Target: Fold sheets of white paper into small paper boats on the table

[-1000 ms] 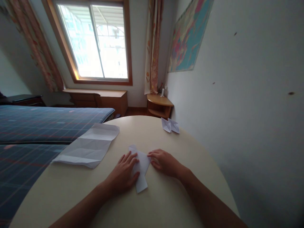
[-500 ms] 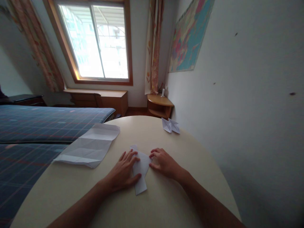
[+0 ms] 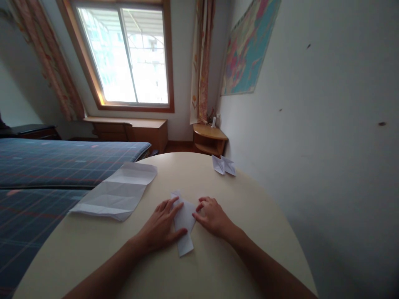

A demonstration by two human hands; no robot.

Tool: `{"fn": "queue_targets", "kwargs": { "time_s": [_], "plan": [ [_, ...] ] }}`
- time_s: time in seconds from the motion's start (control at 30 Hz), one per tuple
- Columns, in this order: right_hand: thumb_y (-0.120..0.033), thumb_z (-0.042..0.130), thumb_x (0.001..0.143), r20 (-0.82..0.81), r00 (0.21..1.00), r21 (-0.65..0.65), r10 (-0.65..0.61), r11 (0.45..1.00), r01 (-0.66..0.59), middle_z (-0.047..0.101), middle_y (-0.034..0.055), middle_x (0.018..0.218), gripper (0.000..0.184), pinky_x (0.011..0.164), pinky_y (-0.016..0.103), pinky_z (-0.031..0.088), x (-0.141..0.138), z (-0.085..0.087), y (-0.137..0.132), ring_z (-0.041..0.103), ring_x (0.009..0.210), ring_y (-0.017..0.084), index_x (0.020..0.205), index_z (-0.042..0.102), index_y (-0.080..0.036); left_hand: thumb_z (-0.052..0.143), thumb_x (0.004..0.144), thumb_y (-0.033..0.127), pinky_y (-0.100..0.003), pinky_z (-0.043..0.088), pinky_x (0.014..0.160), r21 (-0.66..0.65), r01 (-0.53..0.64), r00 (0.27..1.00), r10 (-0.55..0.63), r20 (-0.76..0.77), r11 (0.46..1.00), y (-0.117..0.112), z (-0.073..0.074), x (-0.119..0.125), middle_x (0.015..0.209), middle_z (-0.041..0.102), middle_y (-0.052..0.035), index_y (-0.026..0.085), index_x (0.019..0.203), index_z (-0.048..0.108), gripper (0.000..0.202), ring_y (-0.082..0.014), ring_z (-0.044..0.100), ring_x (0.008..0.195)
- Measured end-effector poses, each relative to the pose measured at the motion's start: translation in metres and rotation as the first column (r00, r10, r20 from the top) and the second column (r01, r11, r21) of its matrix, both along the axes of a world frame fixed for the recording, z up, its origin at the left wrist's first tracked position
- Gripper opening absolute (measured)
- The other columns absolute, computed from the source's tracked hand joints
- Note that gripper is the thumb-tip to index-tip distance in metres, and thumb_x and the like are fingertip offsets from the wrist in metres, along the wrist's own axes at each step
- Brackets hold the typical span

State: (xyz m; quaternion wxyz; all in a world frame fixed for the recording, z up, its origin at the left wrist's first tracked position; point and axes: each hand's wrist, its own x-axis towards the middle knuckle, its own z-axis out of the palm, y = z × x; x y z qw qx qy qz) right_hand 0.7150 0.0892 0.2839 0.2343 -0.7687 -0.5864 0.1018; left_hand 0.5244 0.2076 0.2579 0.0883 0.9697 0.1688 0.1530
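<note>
A folded piece of white paper (image 3: 184,214) lies on the round table between my hands, with a narrow strip pointing toward me and a small tip at the far end. My left hand (image 3: 166,224) rests on its left side, fingers spread and thumb pressing near the lower part. My right hand (image 3: 213,216) is at the paper's right corner, its fingers curled and its thumb and fingertips closed on that edge. The underside of the folds is hidden.
Creased white sheets (image 3: 120,191) lie at the table's left edge. Two folded paper pieces (image 3: 223,165) stand at the far right of the round table (image 3: 199,274). A plaid bed (image 3: 62,162) adjoins on the left, a white wall (image 3: 327,166) on the right.
My right thumb and fingertips have shifted slightly along the paper's right corner. My left hand stays nearly in place, and the paper has hardly moved.
</note>
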Motion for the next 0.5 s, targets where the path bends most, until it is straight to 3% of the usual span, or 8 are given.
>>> {"fn": "queue_targets", "kwargs": {
  "time_s": [0.17, 0.3, 0.4, 0.5],
  "plan": [
    [-0.024, 0.062, 0.087, 0.002, 1.0, 0.014, 0.011, 1.0, -0.011, 0.067, 0.0132, 0.114, 0.028, 0.1, 0.032, 0.041, 0.003, 0.002, 0.002, 0.057, 0.111, 0.023, 0.11, 0.068, -0.012, 0.062, 0.083, 0.042, -0.05, 0.032, 0.113, -0.053, 0.045, 0.999, -0.046, -0.011, 0.998, 0.0, 0.003, 0.0, 0.151, 0.039, -0.0127, 0.022, 0.143, 0.039, 0.067, -0.0315, 0.039, 0.136],
    [-0.018, 0.057, 0.088, 0.009, 0.997, 0.024, 0.073, 0.997, -0.073, 0.067, 0.0127, 0.117, 0.031, 0.103, 0.033, 0.039, 0.012, -0.002, 0.004, 0.056, 0.114, 0.023, 0.116, 0.067, -0.01, 0.059, 0.083, 0.031, -0.051, 0.022, 0.118, -0.093, 0.206, 0.976, -0.211, -0.047, 0.974, 0.001, 0.011, -0.002, 0.149, 0.043, -0.0103, 0.024, 0.139, 0.043, 0.058, -0.028, 0.038, 0.138],
    [-0.013, 0.053, 0.087, 0.046, 0.995, 0.05, 0.088, 0.995, -0.09, 0.066, 0.013, 0.12, 0.036, 0.105, 0.034, 0.038, 0.019, -0.009, 0.006, 0.054, 0.116, 0.023, 0.12, 0.066, -0.01, 0.061, 0.082, 0.035, -0.051, 0.019, 0.119, -0.113, 0.249, 0.965, -0.256, -0.049, 0.962, -0.004, 0.017, -0.002, 0.144, 0.049, -0.01, 0.022, 0.127, 0.05, 0.049, -0.0278, 0.041, 0.137],
    [-0.014, 0.053, 0.088, 0.098, 0.993, 0.05, 0.07, 0.996, -0.075, 0.063, 0.0144, 0.126, 0.035, 0.106, 0.037, 0.036, 0.023, -0.015, 0.008, 0.051, 0.121, 0.025, 0.12, 0.067, -0.011, 0.067, 0.077, 0.041, -0.052, 0.019, 0.119, -0.147, 0.225, 0.973, -0.231, -0.024, 0.963, -0.013, 0.02, -0.001, 0.14, 0.051, -0.0116, 0.022, 0.124, 0.05, 0.054, -0.0295, 0.045, 0.133]
  ]
}}
